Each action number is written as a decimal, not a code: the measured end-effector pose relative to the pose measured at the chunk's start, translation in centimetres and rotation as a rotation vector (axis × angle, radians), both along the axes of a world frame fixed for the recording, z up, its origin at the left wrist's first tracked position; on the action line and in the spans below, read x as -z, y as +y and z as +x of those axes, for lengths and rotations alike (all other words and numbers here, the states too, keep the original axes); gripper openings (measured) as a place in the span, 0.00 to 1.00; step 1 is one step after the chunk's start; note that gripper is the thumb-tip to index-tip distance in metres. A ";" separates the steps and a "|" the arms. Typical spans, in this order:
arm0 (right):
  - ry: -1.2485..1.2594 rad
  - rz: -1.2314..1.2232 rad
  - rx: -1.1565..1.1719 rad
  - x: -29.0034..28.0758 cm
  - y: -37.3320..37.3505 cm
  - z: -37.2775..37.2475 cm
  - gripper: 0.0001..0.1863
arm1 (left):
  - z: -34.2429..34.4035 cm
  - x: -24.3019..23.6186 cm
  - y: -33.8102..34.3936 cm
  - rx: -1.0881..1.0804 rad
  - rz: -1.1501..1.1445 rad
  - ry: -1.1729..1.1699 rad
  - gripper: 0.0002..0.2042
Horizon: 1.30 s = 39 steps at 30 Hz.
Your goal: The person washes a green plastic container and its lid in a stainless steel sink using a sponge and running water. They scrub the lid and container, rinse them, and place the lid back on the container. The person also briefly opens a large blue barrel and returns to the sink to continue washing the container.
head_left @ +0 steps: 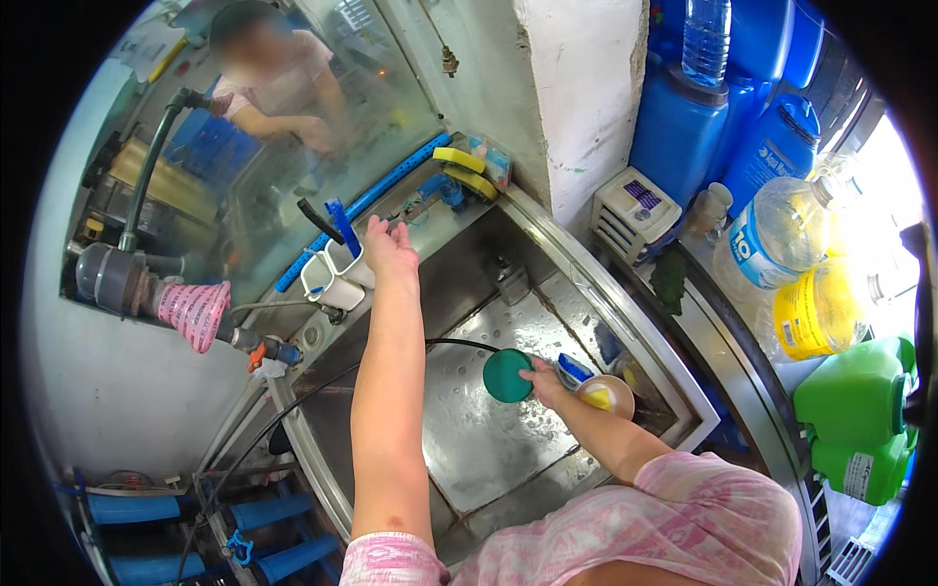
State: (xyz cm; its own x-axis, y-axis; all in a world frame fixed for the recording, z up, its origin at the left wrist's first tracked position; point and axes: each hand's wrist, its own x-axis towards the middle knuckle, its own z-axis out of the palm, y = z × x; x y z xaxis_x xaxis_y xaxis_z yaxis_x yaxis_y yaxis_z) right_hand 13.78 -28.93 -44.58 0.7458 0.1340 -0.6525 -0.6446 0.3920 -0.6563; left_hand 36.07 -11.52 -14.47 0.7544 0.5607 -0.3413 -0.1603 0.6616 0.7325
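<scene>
- Head view, left: my left hand (389,249) extends over the sink's back edge, fingers loosely spread and part-curled; nothing visible in its grasp. Fingertip contact: cannot tell. White containers (320,278) sit just beside it, a blue-handled tool (342,227) standing among them.
- Head view, right: my right hand (547,381) is closed on the rim of a green round piece (508,376), thumb and fingers at its edge.
- Green piece located above the metal sink (454,391) floor; blue-bristled brush (575,368) and pinkish bowl (621,398) near that hand.
</scene>
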 end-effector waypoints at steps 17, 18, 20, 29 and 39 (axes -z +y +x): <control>-0.002 0.148 0.037 2.5 0.0 0.0 0.38 | 0.2 0.0 0.2 -0.013 -0.022 0.017 0.22; -0.032 0.146 0.024 2.5 0.0 0.0 0.38 | 0.3 0.0 0.2 -0.012 -0.012 0.022 0.22; 0.000 0.115 0.045 2.7 -0.1 0.0 0.38 | 0.4 0.0 0.2 -0.014 -0.020 0.019 0.22; 0.061 0.098 0.118 4.5 0.4 0.3 0.25 | 0.7 -0.1 0.1 -0.011 0.011 0.029 0.23; 0.096 0.223 0.049 -2.8 -1.4 0.7 0.21 | 2.3 -2.4 -0.2 0.560 1.525 0.132 0.28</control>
State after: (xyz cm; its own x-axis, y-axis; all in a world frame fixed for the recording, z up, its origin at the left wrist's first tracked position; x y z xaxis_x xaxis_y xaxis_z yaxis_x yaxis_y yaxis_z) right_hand 14.43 -30.29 -41.76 0.6910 0.2483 -0.6789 -0.6766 0.5528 -0.4865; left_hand 38.41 -11.68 -12.05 0.9808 0.1010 0.1670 -0.0497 -0.6981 0.7142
